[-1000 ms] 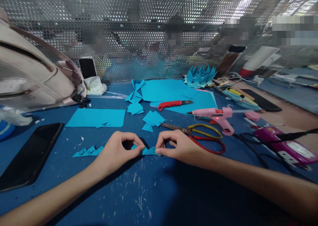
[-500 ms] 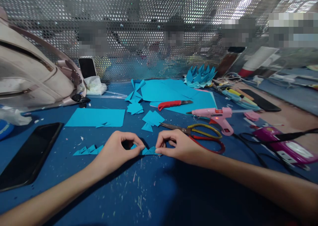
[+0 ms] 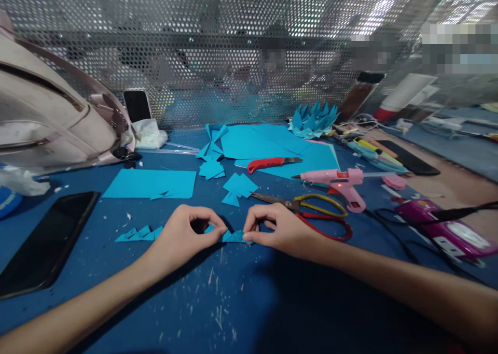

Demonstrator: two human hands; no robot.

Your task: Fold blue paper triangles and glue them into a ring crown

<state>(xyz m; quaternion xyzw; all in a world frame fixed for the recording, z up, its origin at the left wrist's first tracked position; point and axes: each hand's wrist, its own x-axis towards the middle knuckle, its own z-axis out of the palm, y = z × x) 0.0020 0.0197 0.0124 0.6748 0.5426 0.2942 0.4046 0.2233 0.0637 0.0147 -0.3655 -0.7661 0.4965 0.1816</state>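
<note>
Right now your left hand (image 3: 179,236) and right hand (image 3: 277,230) each pinch one end of a small folded turquoise paper piece (image 3: 232,236), fingers closed on it, low over the dark blue counter (image 3: 233,302). Just behind your right hand lie yellow-and-red-handled scissors (image 3: 311,214), with a pink glue gun (image 3: 338,180) beyond. A row of folded turquoise triangles (image 3: 138,234) lies beside your left hand.

No text, label, brand, number or sign can be read anywhere.

Left hand (image 3: 182,236), right hand (image 3: 277,230) pinching
</note>
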